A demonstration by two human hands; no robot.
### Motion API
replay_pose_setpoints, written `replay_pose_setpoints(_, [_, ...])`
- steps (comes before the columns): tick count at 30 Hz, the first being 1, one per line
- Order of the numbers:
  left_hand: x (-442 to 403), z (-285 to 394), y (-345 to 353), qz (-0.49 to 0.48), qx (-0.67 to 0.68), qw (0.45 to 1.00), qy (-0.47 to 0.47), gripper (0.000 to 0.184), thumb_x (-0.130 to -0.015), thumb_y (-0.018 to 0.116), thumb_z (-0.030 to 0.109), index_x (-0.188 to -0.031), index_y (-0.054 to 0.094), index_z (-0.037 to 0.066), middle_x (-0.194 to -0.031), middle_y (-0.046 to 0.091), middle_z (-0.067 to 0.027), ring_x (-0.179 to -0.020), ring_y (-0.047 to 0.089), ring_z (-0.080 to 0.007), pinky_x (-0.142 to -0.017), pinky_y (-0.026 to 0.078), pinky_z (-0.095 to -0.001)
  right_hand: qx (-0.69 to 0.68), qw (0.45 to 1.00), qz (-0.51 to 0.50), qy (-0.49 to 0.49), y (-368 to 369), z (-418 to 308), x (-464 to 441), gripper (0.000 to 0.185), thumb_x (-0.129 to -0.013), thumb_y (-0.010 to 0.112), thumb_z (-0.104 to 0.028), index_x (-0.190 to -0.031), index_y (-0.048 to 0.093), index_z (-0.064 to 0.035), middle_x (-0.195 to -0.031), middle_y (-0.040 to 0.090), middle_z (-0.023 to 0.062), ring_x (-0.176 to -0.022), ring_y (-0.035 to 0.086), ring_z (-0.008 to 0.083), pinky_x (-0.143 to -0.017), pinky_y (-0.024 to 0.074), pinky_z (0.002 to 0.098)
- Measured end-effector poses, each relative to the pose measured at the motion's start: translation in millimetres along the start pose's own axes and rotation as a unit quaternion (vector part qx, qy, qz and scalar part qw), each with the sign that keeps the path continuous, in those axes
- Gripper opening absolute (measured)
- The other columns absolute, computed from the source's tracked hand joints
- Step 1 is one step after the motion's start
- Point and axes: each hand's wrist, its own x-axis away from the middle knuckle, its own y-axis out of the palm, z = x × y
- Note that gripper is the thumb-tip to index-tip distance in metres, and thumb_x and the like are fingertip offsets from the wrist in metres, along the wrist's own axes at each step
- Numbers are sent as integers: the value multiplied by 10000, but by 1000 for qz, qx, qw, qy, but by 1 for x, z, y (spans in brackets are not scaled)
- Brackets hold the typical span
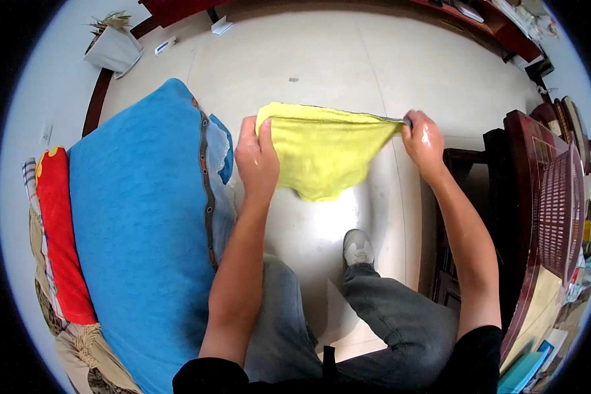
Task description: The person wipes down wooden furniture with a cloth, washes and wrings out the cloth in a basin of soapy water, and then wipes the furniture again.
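Yellow cloth (325, 154) held stretched between two hands above the pale tiled floor (308, 59).
The left hand (256, 161) has thumb and fingers pinched closed on the cloth's left end; the right hand (425, 141) is curled tight around its right corner, and the middle sags between them. At upper left, a white planter (113, 51) holds a spiky-leaved plant (111, 21); at right, a purple slatted basket (558, 210) stands tilted, its contents impossible to tell.

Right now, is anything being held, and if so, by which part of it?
A yellow cloth: the left grip holds its left edge near the top, the right grip its upper right corner.
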Motion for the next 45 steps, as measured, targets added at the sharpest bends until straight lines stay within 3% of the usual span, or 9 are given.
replay_pose_setpoints(3, [0,9,3,23,165,985,39,212,-1057,547,157,-1050,609,-46,-850,641,-67,-740,536,-89,-653,447,-275,-140,985,-66,72,-22,-21,-11,273,-940,528,-230,-1009,680,-14,-726,706,141,-660,680,346,-689,543,426])
replay_pose_setpoints(7, [1,-3,2,28,229,971,-62,222,-1054,568,167,-991,629,-37,-812,637,-35,-726,529,-64,-650,436,-257,-310,875,-338,152,-26,-16,-17,322,-950,512,-181,-1160,655,17,-764,674,99,-630,644,174,-680,547,337])
replay_pose_setpoints(12, [1,-5,-14,-20,177,977,-120,231,-1046,597,175,-967,663,-32,-804,669,-21,-726,538,-40,-656,427,-225,-494,792,-304,190,-54,-35,-16,416,-926,536,-97,-1340,562,-69,-887,692,65,-685,643,129,-683,539,273])
replay_pose_setpoints(16, [1,4,-13,37,309,943,-122,238,-1042,602,160,-1035,680,-65,-884,701,-33,-770,584,-56,-697,462,-216,-556,760,-297,158,-63,-49,-19,421,-895,540,-63,-1312,594,-84,-893,688,39,-683,618,92,-627,504,231])
replay_pose_setpoints(23, [6,7,-15,-18,317,938,-136,233,-1018,640,141,-1100,699,-68,-988,727,-57,-873,642,-80,-782,508,-222,-512,788,-341,17,-81,-90,-20,349,-863,508,-52,-1140,714,-105,-777,660,-17,-676,576,49,-593,468,220])
replay_pose_setpoints(30, [15,26,-10,-86,320,936,-117,166,-998,671,111,-1066,672,-41,-961,724,-66,-854,646,-73,-738,513,-225,-483,752,-422,-150,-90,-120,-17,372,-800,569,19,-1135,710,-59,-878,677,-8,-757,612,102,-677,520,283])
replay_pose_setpoints(35, [22,27,-9,-139,351,922,-86,125,-1027,617,88,-1080,624,-25,-977,709,-55,-871,629,-55,-744,501,-220,-253,885,-327,-214,-98,-139,-14,350,-812,689,-33,-1159,693,-78,-887,710,183,-796,666,355,-687,505,409])
replay_pose_setpoints(38, [22,26,-10,-149,358,920,-66,116,-1029,611,82,-1079,625,-22,-987,697,-45,-890,621,-53,-767,497,-216,-297,881,-309,-201,-94,-142,-14,236,-842,747,-130,-1072,737,-75,-847,720,152,-807,668,362,-711,506,434])
replay_pose_setpoints(45, [25,34,-14,-155,347,922,-74,205,-1020,631,89,-1168,655,-51,-1029,745,-104,-927,661,-89,-805,512,-224,-257,893,-96,-357,-89,-143,-14,170,-866,761,-187,-1000,779,-83,-799,702,102,-784,662,296,-755,512,399])
